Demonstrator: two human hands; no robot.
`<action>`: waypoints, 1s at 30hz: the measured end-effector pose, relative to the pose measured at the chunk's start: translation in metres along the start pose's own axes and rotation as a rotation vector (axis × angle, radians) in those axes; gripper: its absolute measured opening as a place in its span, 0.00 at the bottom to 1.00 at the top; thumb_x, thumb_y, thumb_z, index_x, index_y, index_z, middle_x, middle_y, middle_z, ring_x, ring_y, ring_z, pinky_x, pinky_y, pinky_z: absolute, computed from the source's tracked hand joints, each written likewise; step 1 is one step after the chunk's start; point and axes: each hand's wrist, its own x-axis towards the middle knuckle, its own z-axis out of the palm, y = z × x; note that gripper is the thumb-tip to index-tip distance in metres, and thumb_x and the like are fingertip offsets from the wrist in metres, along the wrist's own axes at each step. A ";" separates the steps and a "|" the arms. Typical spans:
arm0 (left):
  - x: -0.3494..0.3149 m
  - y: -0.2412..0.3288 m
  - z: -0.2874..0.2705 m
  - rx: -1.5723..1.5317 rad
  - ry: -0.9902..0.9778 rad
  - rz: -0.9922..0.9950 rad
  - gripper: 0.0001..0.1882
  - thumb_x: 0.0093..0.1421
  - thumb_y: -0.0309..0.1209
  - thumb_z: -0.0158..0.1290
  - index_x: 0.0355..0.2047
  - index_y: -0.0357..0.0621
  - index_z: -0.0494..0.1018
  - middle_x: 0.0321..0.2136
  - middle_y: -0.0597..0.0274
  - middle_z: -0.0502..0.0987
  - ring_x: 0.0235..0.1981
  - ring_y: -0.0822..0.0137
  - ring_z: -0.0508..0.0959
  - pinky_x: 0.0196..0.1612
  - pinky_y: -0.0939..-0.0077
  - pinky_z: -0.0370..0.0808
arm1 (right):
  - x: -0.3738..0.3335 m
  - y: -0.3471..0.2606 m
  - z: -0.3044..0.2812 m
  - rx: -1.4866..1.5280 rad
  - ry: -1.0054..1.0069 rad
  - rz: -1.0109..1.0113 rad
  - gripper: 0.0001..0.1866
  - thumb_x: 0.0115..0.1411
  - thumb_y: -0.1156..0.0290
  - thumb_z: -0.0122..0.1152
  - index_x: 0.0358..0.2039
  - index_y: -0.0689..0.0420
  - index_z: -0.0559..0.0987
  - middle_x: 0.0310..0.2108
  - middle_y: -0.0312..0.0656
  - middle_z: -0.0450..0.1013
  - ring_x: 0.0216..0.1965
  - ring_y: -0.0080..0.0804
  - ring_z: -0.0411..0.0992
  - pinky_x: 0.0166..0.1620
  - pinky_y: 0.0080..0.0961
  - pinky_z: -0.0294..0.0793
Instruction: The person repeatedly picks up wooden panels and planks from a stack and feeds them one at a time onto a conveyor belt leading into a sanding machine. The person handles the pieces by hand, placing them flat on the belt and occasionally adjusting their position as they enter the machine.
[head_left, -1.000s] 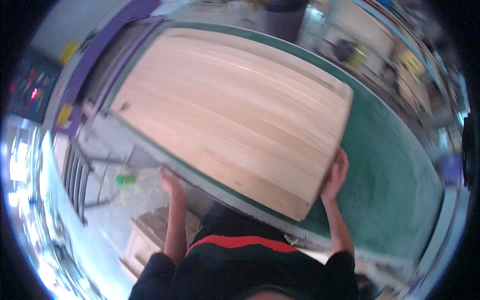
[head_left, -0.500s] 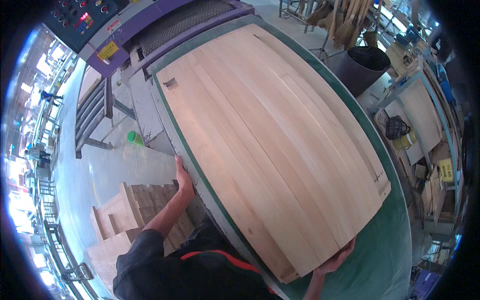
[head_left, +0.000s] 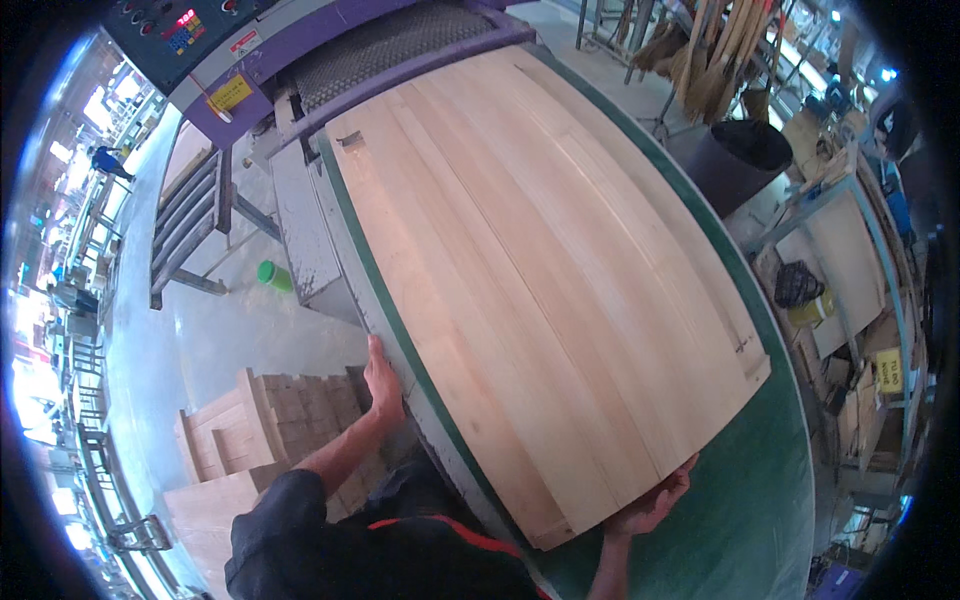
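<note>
From where I watch, the risk I see first is the large pale wooden panel glued up from long planks (head_left: 545,290) skewing on the green-topped feed counter (head_left: 760,500): its near corner at the lower middle of the frame overhangs toward the counter's edge, and if the two hands push unevenly it could, I judge, pivot and enter the purple machine with the mesh guard (head_left: 400,50) at an angle, or slip off the near edge. The right hand (head_left: 655,500), low and right of centre, is cupped under and against the panel's near end, fingers curled on the end grain; that grip is a loose press, not a full clench. A pinch between panel and counter looks possible there. The left hand (head_left: 383,378), left of centre, lies flat with fingers extended along the counter's long side, just beside the panel; I cannot tell whether it touches the wood itself, so I count that grip as released. Both forearms come up from the lower edge, the left in a dark sleeve. Farther left lies a stack of wooden pallets (head_left: 270,430) on the floor, and a small green cup (head_left: 267,272) beyond.
</note>
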 end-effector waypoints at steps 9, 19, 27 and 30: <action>-0.001 -0.007 -0.005 -0.027 -0.047 0.047 0.35 0.64 0.56 0.39 0.52 0.33 0.68 0.44 0.57 0.73 0.43 0.66 0.71 0.50 0.73 0.66 | 0.020 0.025 0.076 0.075 0.007 0.026 0.17 0.56 0.59 0.46 0.39 0.58 0.65 0.67 0.48 0.43 0.68 0.40 0.41 0.65 0.41 0.38; -0.003 -0.003 -0.005 -0.061 -0.061 0.048 0.32 0.66 0.52 0.37 0.52 0.31 0.66 0.44 0.56 0.73 0.43 0.66 0.70 0.50 0.73 0.66 | 0.034 0.050 0.137 0.019 -0.011 -0.010 0.12 0.56 0.63 0.44 0.35 0.58 0.66 0.67 0.48 0.44 0.67 0.35 0.42 0.64 0.37 0.39; -0.009 0.004 -0.001 0.020 -0.049 0.075 0.33 0.67 0.52 0.37 0.53 0.29 0.65 0.45 0.55 0.73 0.45 0.66 0.70 0.51 0.73 0.65 | 0.055 0.065 0.188 0.044 -0.040 0.076 0.18 0.56 0.61 0.43 0.39 0.62 0.66 0.63 0.46 0.50 0.66 0.36 0.39 0.65 0.39 0.29; -0.007 0.000 -0.003 -0.012 -0.054 0.073 0.33 0.67 0.52 0.36 0.53 0.29 0.65 0.45 0.55 0.73 0.45 0.66 0.70 0.51 0.73 0.65 | 0.061 0.067 0.198 -0.080 -0.105 0.034 0.24 0.55 0.59 0.43 0.47 0.63 0.65 0.65 0.51 0.44 0.68 0.40 0.31 0.65 0.43 0.24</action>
